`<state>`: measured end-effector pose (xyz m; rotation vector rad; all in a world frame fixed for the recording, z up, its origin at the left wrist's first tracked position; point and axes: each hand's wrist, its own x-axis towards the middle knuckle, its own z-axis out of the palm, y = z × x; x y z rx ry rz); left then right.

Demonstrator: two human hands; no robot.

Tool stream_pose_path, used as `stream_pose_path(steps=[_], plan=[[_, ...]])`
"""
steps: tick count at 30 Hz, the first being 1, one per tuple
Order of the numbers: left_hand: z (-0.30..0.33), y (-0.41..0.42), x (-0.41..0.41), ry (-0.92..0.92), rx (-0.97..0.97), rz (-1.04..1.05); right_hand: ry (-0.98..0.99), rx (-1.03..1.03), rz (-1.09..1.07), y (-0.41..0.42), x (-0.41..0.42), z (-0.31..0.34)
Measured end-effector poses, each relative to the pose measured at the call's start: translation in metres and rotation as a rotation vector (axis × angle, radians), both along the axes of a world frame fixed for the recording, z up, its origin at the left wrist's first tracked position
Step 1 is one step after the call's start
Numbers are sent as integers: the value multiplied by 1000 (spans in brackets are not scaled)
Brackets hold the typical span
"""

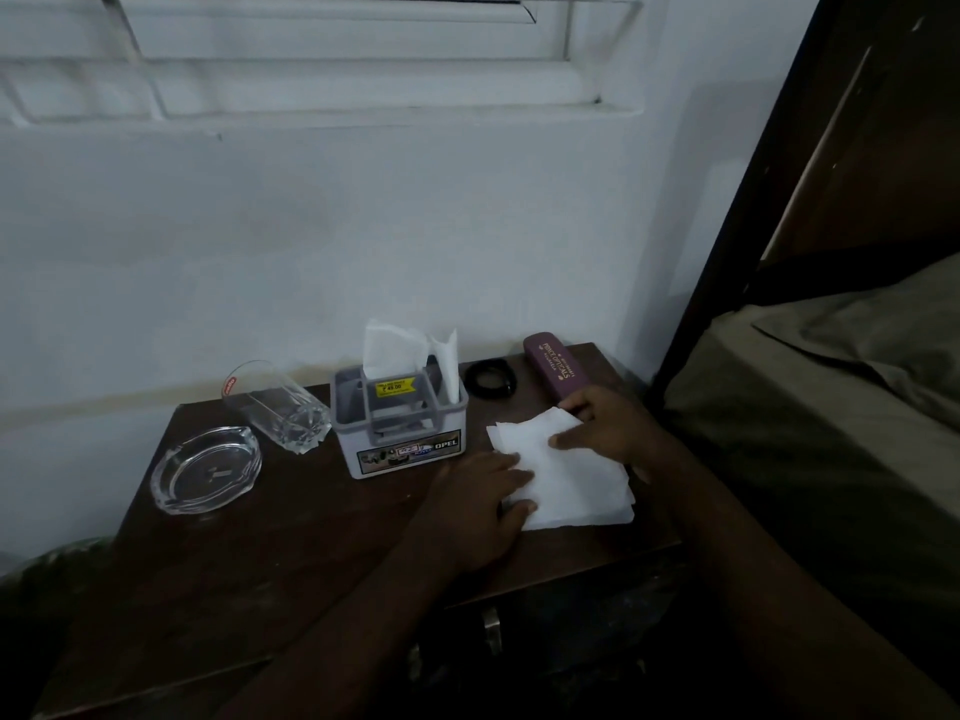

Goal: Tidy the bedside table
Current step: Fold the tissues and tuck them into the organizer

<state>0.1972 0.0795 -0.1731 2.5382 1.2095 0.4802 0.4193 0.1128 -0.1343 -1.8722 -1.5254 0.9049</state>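
Observation:
A small stack of white paper napkins lies on the right part of the dark wooden bedside table. My left hand rests flat on the stack's left edge, fingers spread. My right hand grips the stack's far corner between thumb and fingers, lifting it slightly. A grey napkin holder with white napkins standing in it sits just left of the stack. A maroon spectacle case lies behind my right hand, and a black ring-shaped band lies beside it.
A clear drinking glass lies on its side at the back left. A glass ashtray sits near the left edge. The white wall runs behind the table. A bed with a dark frame stands to the right.

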Motion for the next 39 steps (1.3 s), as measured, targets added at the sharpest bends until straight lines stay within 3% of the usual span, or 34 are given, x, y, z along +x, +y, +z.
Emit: stream_pose_path(steps=[2, 5, 8, 14, 20, 24, 28, 32, 39], plan=[[-3, -1, -1, -12, -4, 5, 102, -61, 17, 2, 3, 4], [-5, 0, -2, -28, 15, 2, 91, -82, 101, 2, 9, 13], [-6, -1, -3, -53, 61, 17, 38, 47, 190, -10, 15, 20], [0, -8, 2, -299, 126, 123, -7, 191, 244, -52, 30, 4], [1, -15, 2, -211, 163, 67, -62, 261, 318, -75, 40, -13], [0, -16, 1, -158, 212, 7, -218, 155, 392, -78, 43, -15], [-2, -21, 3, -217, 209, 52, -147, 179, 247, -73, 39, -12], [2, -20, 3, -227, 161, 66, -459, 165, 205, -62, 37, -14], [0, -17, 1, -177, 192, 22, -415, -18, 266, -33, 32, -6]])
